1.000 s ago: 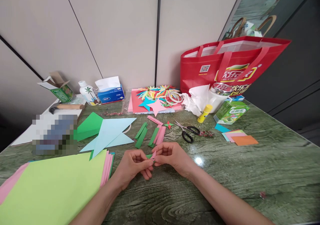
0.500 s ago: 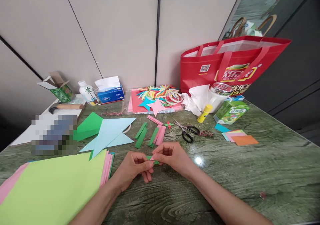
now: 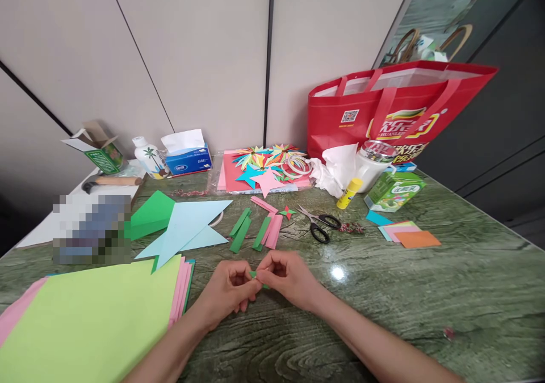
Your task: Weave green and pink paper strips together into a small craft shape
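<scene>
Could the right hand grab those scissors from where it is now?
Probably yes: the scissors lie ahead and slightly right of the right hand, with bare tabletop between. It may need to let go of the green paper first.

Green-streaked table (image 3: 383, 298) (glossy) with scissors (image 3: 313, 218), glue stick (image 3: 349, 193), paper strips (image 3: 240, 235).

Green paper (image 3: 253, 274) is pinched between left hand (image 3: 227, 285) and right hand (image 3: 289, 278).

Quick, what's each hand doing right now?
Left hand: closed, pinching the small green paper.
Right hand: closed, pinching the same paper.
</scene>
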Demonstrator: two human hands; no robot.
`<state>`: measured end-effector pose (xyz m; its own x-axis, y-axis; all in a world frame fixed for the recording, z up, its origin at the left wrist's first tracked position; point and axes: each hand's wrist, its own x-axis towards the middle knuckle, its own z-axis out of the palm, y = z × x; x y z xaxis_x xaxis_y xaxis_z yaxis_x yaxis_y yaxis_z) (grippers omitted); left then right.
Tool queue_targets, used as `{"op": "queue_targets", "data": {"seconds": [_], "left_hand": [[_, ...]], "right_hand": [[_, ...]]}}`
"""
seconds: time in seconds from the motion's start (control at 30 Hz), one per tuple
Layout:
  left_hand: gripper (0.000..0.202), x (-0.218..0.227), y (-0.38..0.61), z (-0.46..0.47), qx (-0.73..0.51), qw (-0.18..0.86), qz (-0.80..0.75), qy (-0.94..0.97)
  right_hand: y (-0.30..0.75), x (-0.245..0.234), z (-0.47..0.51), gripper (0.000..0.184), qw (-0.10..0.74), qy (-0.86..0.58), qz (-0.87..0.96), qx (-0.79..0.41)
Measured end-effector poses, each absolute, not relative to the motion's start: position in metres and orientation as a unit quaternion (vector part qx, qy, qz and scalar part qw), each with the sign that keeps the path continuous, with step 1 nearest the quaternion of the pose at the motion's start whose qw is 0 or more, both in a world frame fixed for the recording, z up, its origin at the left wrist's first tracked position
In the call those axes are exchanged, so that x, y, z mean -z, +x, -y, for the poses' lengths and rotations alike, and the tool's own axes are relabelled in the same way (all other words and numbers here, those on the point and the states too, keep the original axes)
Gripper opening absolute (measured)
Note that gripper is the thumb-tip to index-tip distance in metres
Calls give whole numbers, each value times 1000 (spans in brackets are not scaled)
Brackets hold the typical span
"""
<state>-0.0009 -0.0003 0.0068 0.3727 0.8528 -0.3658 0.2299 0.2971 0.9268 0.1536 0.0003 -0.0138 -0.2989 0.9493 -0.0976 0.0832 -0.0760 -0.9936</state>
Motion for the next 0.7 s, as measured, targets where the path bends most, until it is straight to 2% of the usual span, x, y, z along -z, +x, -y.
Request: {"op": "queue_targets", "data": {"seconds": [0.17, 0.33, 0.7], "left_hand": [[27, -6, 1, -1, -254, 624, -519, 525], [26, -8, 2, -3, -320, 654, -480, 489], [17, -4, -1, -5, -415, 696, -464, 358]], "right_hand": [[152, 16, 1, 15, 390, -462, 559, -568], [155, 15, -5, 23, 465, -432, 488, -599], [155, 17, -3, 7, 457, -424, 603, -498]]}}
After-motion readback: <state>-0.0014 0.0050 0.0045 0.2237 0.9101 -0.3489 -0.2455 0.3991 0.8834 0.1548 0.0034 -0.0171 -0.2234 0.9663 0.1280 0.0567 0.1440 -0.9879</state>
